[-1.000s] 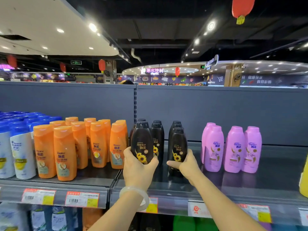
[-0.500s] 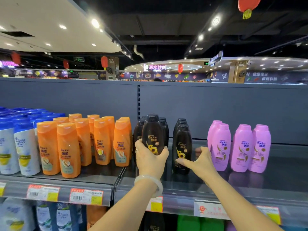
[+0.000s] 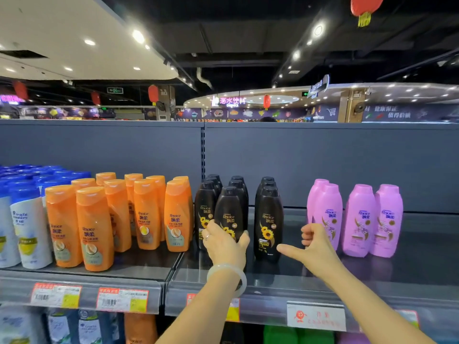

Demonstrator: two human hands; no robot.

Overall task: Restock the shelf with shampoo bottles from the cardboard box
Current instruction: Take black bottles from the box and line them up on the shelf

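Note:
Several dark brown shampoo bottles stand in rows on the grey shelf (image 3: 285,276). My left hand (image 3: 224,242) is wrapped around the base of the front dark brown bottle (image 3: 229,217) in the middle row; it stands upright on the shelf. My right hand (image 3: 314,247) hovers just right of the front bottle of the right row (image 3: 268,224), thumb stretched toward it, fingers curled, holding nothing. The cardboard box is out of view.
Orange bottles (image 3: 94,229) fill the shelf to the left, with blue-capped white bottles (image 3: 27,224) beyond them. Pink bottles (image 3: 360,219) stand to the right, with bare shelf in front and further right. Price tags (image 3: 121,300) line the shelf edge. A lower shelf holds more bottles.
My left hand has set its dark bottle down into the middle row. My right hand has come off the right row's front bottle and drawn back to the right.

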